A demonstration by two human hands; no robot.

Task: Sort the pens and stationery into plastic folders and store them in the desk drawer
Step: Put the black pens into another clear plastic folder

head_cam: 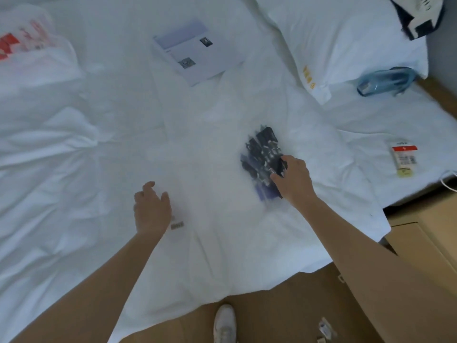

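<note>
Bed (123, 134) covered by rumpled white sheet. Laid directly on it: white booklet (197, 52) far centre, pillow (346, 40) far right, blue pouch (385, 81) just beside pillow, red-and-white tag (404, 158) near right edge, blurred bundle of dark pens (262, 154) mid-right, small barcode label (177, 225) near centre, white bag (32, 50) with red print far left.

- white bedsheet (123, 144), rumpled
- pillow (346, 40) far right
- white bag with red print (32, 45) far left
- white shoe (224, 323) near, on wooden floor (284, 318)
- black-and-white garment (418, 16) far right corner
</note>
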